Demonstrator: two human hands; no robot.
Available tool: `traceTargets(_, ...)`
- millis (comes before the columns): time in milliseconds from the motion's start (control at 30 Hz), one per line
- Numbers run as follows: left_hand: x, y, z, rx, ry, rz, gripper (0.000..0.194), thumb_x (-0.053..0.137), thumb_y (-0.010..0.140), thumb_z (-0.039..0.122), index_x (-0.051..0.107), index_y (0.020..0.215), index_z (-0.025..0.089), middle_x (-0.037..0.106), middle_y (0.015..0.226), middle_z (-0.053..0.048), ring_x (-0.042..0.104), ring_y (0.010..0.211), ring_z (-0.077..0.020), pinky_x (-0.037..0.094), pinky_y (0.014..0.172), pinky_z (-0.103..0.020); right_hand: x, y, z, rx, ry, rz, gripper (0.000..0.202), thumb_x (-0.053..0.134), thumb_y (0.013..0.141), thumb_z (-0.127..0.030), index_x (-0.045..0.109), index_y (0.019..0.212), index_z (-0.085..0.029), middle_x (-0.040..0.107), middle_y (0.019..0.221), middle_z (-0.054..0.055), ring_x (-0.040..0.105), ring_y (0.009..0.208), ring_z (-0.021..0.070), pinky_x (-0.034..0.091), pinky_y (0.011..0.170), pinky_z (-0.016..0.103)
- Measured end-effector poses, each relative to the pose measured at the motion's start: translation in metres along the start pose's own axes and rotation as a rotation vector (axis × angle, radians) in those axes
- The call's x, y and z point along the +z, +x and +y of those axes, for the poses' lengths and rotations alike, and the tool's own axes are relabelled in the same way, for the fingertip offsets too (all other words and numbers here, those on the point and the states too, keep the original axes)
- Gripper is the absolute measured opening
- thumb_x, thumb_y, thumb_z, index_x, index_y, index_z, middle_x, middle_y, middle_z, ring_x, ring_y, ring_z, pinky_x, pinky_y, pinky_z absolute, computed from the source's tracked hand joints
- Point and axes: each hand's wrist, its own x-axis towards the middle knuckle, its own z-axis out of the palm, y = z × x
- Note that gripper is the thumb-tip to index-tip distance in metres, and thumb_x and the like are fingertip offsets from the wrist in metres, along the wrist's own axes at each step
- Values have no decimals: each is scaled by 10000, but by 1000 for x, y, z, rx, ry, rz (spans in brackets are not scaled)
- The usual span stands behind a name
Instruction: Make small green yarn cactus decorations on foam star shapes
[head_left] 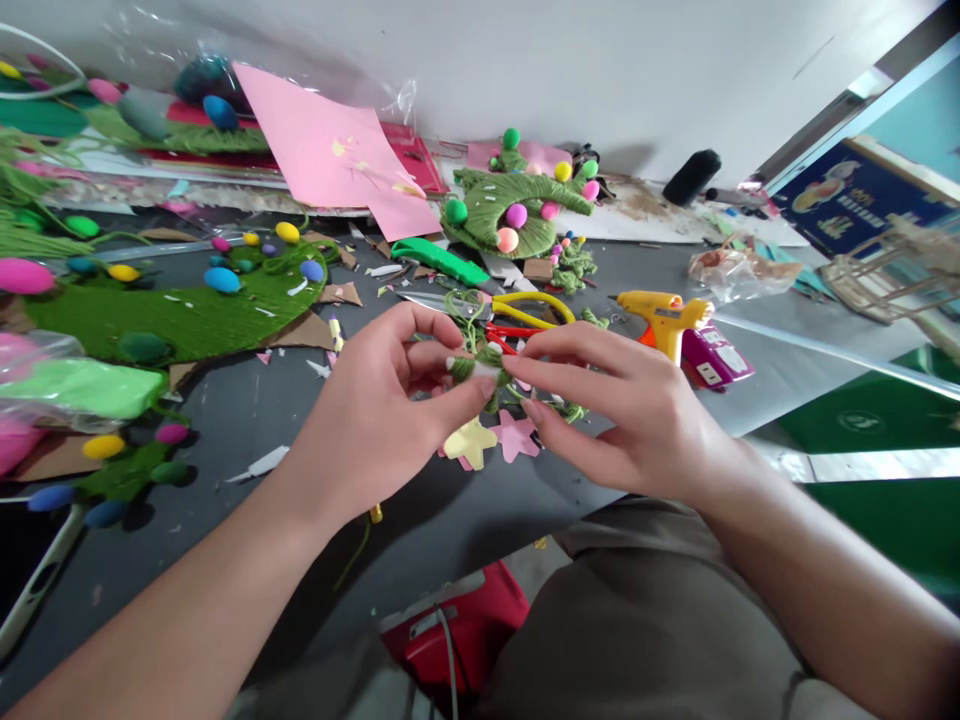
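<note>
Between the thumb and fingers of my left hand [382,400] is a small white cutout wrapped in green yarn [466,368]. My right hand [630,405] meets its right side, thumb and fingers curled around the loose green yarn [568,410]; the exact grip is partly hidden. Just below the fingertips lie a yellow paper star [471,442] and a pink paper star [515,436]. Behind the hands rest yellow-handled scissors [536,303] and a red-handled tool [504,338], partly covered by my fingers.
A green utility knife [439,260] lies near a yarn-wrapped wreath [502,215] with pompoms. To the right are a yellow glue gun [664,312] and a purple box [716,355]. A large green yarn-covered shape [172,318] and pink paper [322,145] occupy the left. Scraps litter the table.
</note>
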Motion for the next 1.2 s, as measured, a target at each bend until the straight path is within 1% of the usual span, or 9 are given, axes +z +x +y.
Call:
traceTargets(133,1,1,3,-40,-19,20,375,883,739,298,548,898,248,577,581,77,516,502,-92,389,435,-198,-2,0,-2,-18,-24,-18,326,627,934,-161,695,1249,-208,710,1240,147,697,1135,273,603,924,437)
traceTargets(300,0,1,5,-42,15,41,391,895,723,303,552,900,237,554,548,85,479,480,-79,342,413,-182,-1,1,-4,21,45,55,226,658,930,-142,712,1131,-232,730,1159,117,710,1090,249,601,898,408)
traceTargets(467,0,1,4,-35,37,41,395,891,729,314,539,893,242,584,555,73,520,506,-103,380,438,-200,0,5,-6,135,139,89,94,649,951,-160,655,934,-253,711,921,44,669,858,200,560,764,366)
traceTargets(667,-1,0,2,-19,60,78,389,893,737,329,551,903,242,640,616,45,603,585,-139,417,492,-231,-1,4,2,327,140,73,339,550,1036,-313,505,707,-243,510,646,1,457,596,152,397,580,341)
traceTargets(733,-1,0,1,-6,58,85,384,895,738,323,564,914,240,644,632,41,618,604,-146,437,512,-239,0,4,7,339,161,67,300,575,1031,-333,593,746,-241,590,699,16,534,646,162,445,617,342)
traceTargets(800,-2,1,1,4,41,77,381,897,740,318,580,936,240,662,660,34,643,633,-154,467,538,-246,2,3,10,307,195,74,135,602,1014,-284,720,962,-247,723,932,48,658,840,200,532,747,362)
traceTargets(900,-3,2,1,-5,13,50,398,907,733,318,601,974,236,728,763,9,706,711,-175,515,585,-255,3,2,14,308,298,71,283,637,974,-201,727,1240,-235,754,1198,71,706,1060,227,586,847,367)
traceTargets(1067,-7,7,4,-48,-38,12,456,937,696,310,619,1011,221,770,855,-23,759,799,-210,561,676,-284,6,6,15,498,498,-21,307,702,952,-310,756,1234,-202,787,1200,77,745,1011,221,618,836,357)
traceTargets(1200,-13,7,7,-31,-44,13,485,952,647,266,633,1008,203,766,908,-34,717,786,-175,547,731,-288,10,15,12,511,583,-37,391,764,893,-367,757,1230,-170,791,1181,98,745,969,220,625,826,369)
